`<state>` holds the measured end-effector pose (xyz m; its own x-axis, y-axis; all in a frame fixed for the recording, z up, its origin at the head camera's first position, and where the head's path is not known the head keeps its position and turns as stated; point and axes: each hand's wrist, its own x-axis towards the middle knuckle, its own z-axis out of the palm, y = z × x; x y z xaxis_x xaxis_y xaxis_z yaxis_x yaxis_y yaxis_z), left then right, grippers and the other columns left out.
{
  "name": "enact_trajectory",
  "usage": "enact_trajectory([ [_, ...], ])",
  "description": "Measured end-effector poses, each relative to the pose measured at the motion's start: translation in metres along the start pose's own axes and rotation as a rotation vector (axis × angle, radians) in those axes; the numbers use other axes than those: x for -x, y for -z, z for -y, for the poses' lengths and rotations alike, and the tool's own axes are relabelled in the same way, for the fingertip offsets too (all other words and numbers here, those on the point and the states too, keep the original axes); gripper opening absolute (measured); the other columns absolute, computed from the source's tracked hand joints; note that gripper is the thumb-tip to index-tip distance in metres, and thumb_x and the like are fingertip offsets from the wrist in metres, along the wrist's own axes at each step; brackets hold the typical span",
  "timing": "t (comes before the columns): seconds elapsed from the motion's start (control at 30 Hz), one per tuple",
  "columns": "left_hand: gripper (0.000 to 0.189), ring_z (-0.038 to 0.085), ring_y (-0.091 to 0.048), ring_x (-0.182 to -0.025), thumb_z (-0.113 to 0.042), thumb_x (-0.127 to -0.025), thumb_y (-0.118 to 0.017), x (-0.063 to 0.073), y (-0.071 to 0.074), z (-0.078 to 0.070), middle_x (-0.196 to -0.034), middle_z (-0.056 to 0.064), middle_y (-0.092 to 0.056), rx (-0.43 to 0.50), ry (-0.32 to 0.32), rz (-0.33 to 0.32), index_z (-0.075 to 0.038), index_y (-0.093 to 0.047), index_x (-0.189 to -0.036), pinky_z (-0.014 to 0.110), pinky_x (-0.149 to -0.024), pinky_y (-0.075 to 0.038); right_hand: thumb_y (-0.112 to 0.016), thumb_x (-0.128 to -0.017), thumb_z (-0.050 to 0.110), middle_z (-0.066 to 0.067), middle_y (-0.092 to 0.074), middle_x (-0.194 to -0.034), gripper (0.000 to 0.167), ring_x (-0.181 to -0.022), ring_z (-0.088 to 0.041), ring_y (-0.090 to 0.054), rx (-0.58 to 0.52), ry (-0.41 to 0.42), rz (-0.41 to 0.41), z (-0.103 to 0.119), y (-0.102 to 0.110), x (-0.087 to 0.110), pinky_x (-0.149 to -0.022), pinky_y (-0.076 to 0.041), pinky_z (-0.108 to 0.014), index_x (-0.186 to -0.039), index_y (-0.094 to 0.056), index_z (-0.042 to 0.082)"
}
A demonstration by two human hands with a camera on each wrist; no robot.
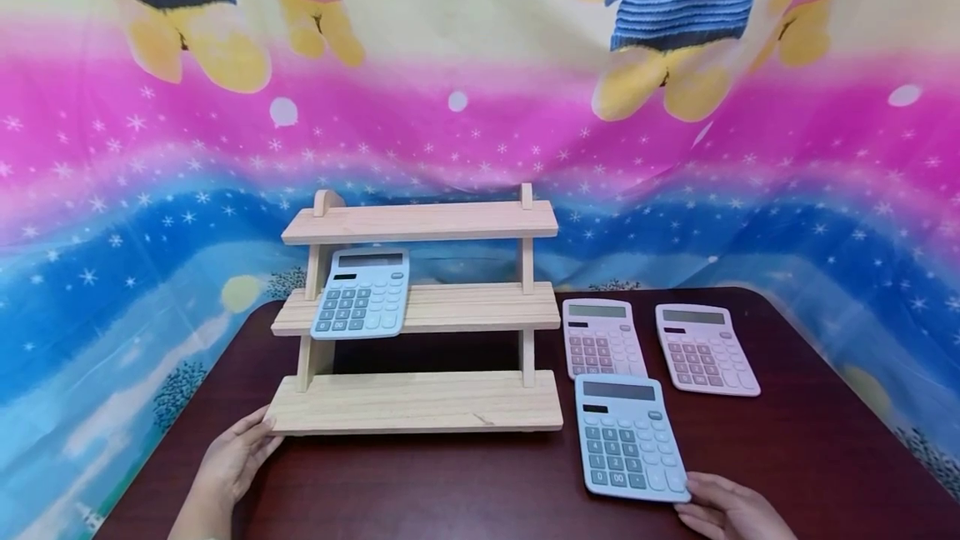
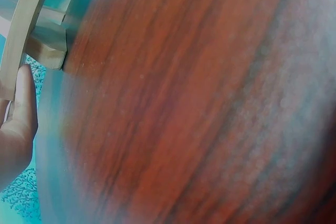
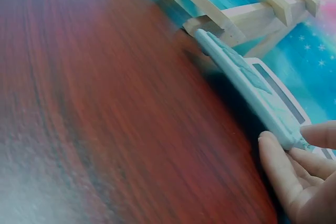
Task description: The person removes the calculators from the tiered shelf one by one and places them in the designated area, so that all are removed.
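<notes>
A three-tier wooden display shelf (image 1: 420, 407) stands on the table. My left hand (image 1: 234, 455) holds the left end of its lowest board, and the left wrist view shows a straight finger (image 2: 25, 95) against the board's end. A light blue calculator (image 1: 624, 448) is at the right of the shelf, and my right hand (image 1: 731, 508) pinches its lower right corner. The right wrist view shows this calculator tilted, with a dark shadow under it. Another light blue calculator (image 1: 363, 294) rests on the left part of the middle tier, leaning back.
Two pink calculators lie on the table to the right of the shelf: one pink calculator (image 1: 600, 332) is partly covered by the held one, the other pink calculator (image 1: 705, 348) is farther right. Behind the dark reddish table (image 1: 420, 490) hangs a patterned cloth (image 1: 450, 132).
</notes>
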<state>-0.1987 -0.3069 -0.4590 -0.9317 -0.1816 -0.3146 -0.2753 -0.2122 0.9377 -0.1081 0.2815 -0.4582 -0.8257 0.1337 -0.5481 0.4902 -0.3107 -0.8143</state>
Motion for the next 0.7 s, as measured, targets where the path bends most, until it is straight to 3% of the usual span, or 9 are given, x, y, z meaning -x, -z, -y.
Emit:
enact_trajectory([
  [0.17,0.069,0.000,-0.055,-0.077,-0.013,-0.084,-0.057,0.001,0.000,0.001,-0.108,0.004,-0.048,0.011,0.007,-0.002,0.002,-0.014,-0.135,0.024,-0.081,-0.045,-0.069,-0.073,0.014,-0.009,-0.061,-0.081,0.049,-0.078,-0.026,-0.060,0.112,0.000,0.036,0.003,0.006,-0.001,-0.076,-0.048,-0.041,-0.108,-0.049,-0.014],
  [0.27,0.070,0.000,-0.055,-0.077,-0.013,-0.083,-0.059,0.001,0.000,0.000,-0.096,-0.003,-0.052,0.017,0.007,-0.001,0.002,-0.014,-0.135,0.024,-0.080,-0.045,-0.068,-0.074,0.014,-0.009,-0.061,-0.081,0.048,-0.077,-0.024,-0.059,0.164,0.005,0.021,0.005,0.008,-0.001,-0.075,-0.048,-0.039,-0.108,-0.050,-0.015],
  [0.47,0.073,0.000,-0.055,-0.077,-0.015,-0.081,-0.062,0.002,0.000,0.000,-0.092,-0.006,-0.053,0.014,0.007,0.007,0.001,-0.015,-0.135,0.024,-0.080,-0.045,-0.067,-0.074,0.014,-0.009,-0.060,-0.081,0.040,-0.076,-0.022,-0.059,0.190,0.023,0.007,0.010,0.013,0.001,-0.074,-0.049,-0.038,-0.103,-0.056,-0.011],
  [0.7,0.074,0.000,-0.055,-0.077,-0.017,-0.080,-0.063,0.002,0.000,-0.001,-0.094,-0.006,-0.052,0.014,0.008,0.009,-0.001,-0.016,-0.135,0.024,-0.080,-0.045,-0.065,-0.077,0.017,-0.009,-0.060,-0.086,0.049,-0.082,-0.020,-0.059,0.153,0.055,0.151,0.014,0.022,0.000,-0.079,-0.046,-0.039,-0.110,-0.048,-0.014],
])
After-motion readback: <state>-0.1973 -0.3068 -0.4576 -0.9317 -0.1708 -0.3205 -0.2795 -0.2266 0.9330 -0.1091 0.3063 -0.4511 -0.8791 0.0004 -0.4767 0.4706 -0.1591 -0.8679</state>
